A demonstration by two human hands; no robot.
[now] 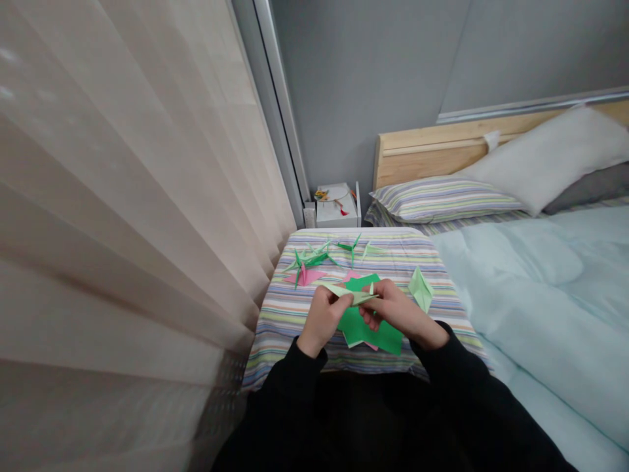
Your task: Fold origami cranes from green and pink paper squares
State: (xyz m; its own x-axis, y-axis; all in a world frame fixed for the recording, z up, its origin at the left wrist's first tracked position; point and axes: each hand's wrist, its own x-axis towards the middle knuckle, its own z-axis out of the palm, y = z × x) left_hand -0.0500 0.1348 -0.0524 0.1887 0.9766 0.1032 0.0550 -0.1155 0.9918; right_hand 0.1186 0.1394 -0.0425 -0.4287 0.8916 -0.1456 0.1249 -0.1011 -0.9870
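Note:
Between my two hands is a pale green folded paper crane [361, 298], held above the table. My left hand [324, 314] pinches its left part, thumb on top. At its right end, the fingers of my right hand [390, 305] close on it near a thin upright point. Green paper sheets [378, 334] lie in a loose stack underneath, with pink edges showing. Beyond my left hand sit several finished-looking paper cranes, among them a dark green one [350, 247] and a pink one [304, 275]. A light green folded paper piece [421, 290] rests to the right of my right hand.
The table wears a striped cloth [275, 328]. A pleated curtain [196, 196] hangs close on the left. To the right is a bed with a pale blue quilt [540, 282] and a striped pillow [447, 198]. Behind the table stands a small white nightstand [337, 216] with small items on it.

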